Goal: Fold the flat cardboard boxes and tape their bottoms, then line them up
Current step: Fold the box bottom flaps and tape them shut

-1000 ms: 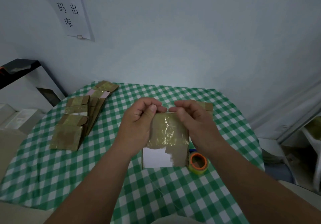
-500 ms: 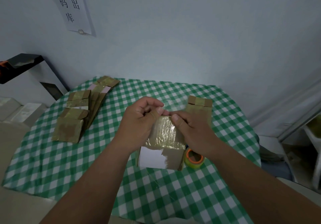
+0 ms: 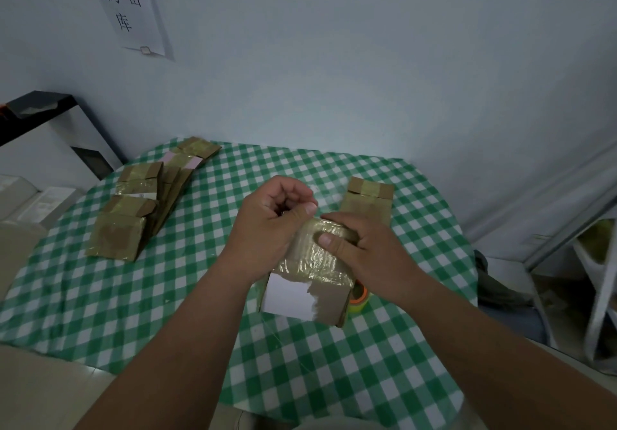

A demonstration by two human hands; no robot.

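1. Where a round table (image 3: pixel 100 296) in green-and-white check meets a pale blue wall, a paper sign (image 3: pixel 128 5) hangs at eleven o'clock.
2. Flat cardboard boxes (image 3: pixel 133 216) lie stacked at nine o'clock; a folded box (image 3: pixel 367 202) stands at one o'clock.
3. Both forearms reach in from six o'clock.
4. The left hand (image 3: pixel 267 229) curls, thumb against the taped box (image 3: pixel 314 282) at centre.
5. The right hand (image 3: pixel 364 249) presses that box's top, thumb flat on the tape.
6. A tape roll (image 3: pixel 360 299) sits just right of the box.
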